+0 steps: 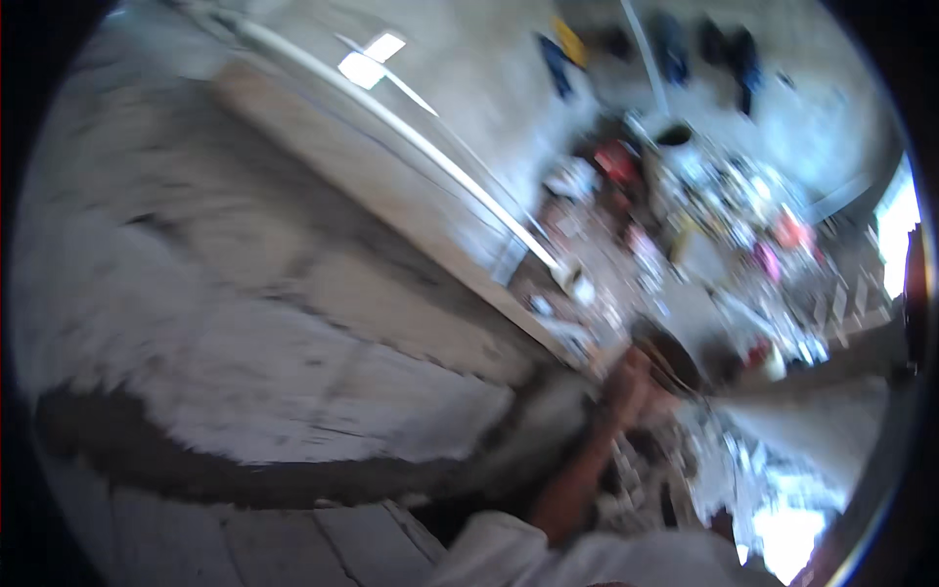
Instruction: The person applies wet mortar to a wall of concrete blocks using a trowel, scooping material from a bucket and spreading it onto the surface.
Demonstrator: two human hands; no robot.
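The whole picture is smeared by motion. One bare forearm in a white sleeve [548, 553] rises from the lower edge; I take it for my left arm. My left hand [628, 383] reaches the near rim of a dark round pan [673, 354] that sits among rubble. The blur hides whether the fingers grip the rim or only touch it. My right hand is out of sight.
A rough grey plastered wall [245, 293] fills the left, with a dark wet band [196, 470] low on it. A long pale plank [391, 196] and a white pipe [430, 147] run along it. Scattered debris and coloured scraps [724, 225] cover the ground at right.
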